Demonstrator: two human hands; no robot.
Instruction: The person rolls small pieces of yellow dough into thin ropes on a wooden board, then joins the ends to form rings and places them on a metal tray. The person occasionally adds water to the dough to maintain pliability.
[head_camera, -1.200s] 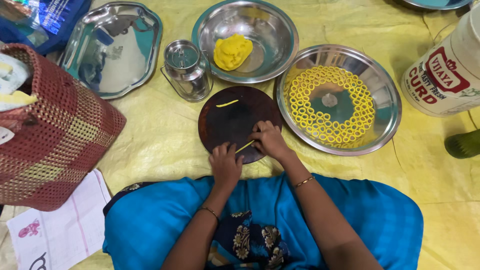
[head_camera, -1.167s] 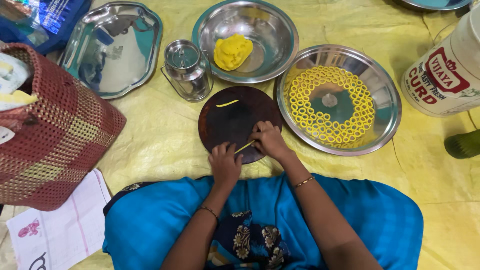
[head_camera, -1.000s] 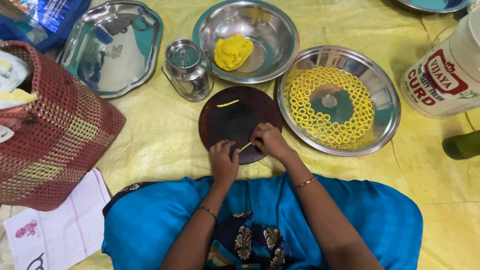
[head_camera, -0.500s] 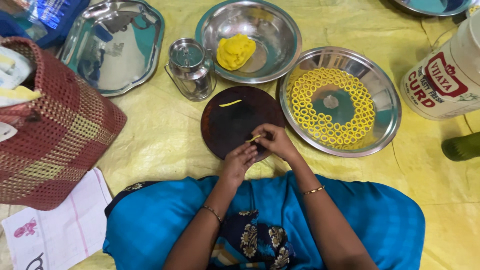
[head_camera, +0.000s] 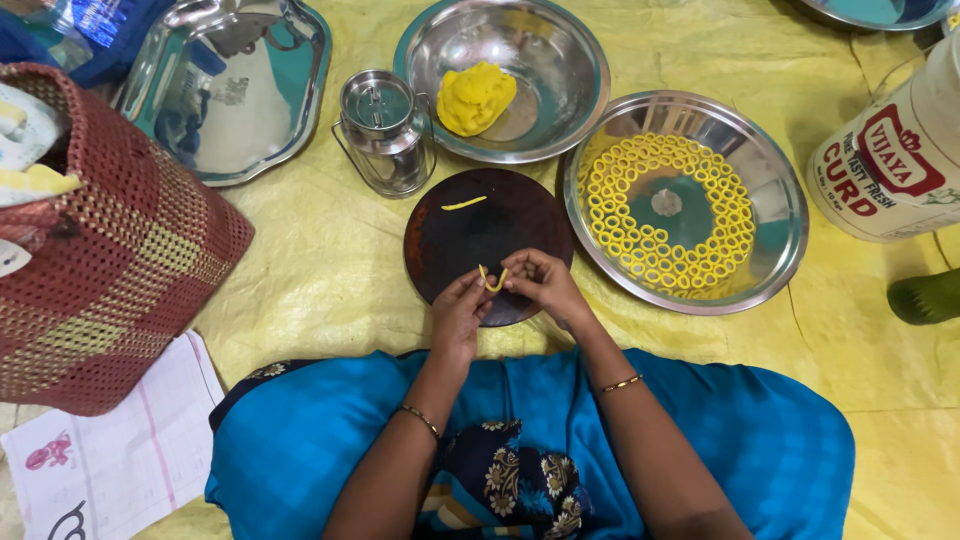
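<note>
My left hand (head_camera: 458, 312) and my right hand (head_camera: 541, 284) meet over the near edge of a round dark wooden board (head_camera: 487, 240). Between their fingertips they pinch a thin yellow dough strip (head_camera: 492, 280), bent into a U shape. A second short dough strip (head_camera: 464, 203) lies on the far part of the board. To the right, a steel plate (head_camera: 780, 200) carries several small yellow dough rings (head_camera: 640, 245) laid in circles. A lump of yellow dough (head_camera: 476, 97) rests in a steel bowl (head_camera: 570, 60) beyond the board.
A small lidded steel can (head_camera: 383, 130) stands left of the bowl, an empty steel tray (head_camera: 230, 90) further left. A woven red basket (head_camera: 100, 240) and paper sheets (head_camera: 110, 460) lie at left. A white tub (head_camera: 890, 160) sits at right. Everything rests on a yellow sheet (head_camera: 320, 270).
My hands came together at the board's near edge. The strip, earlier lying straight on the board under my fingers, is now lifted and curved between both hands.
</note>
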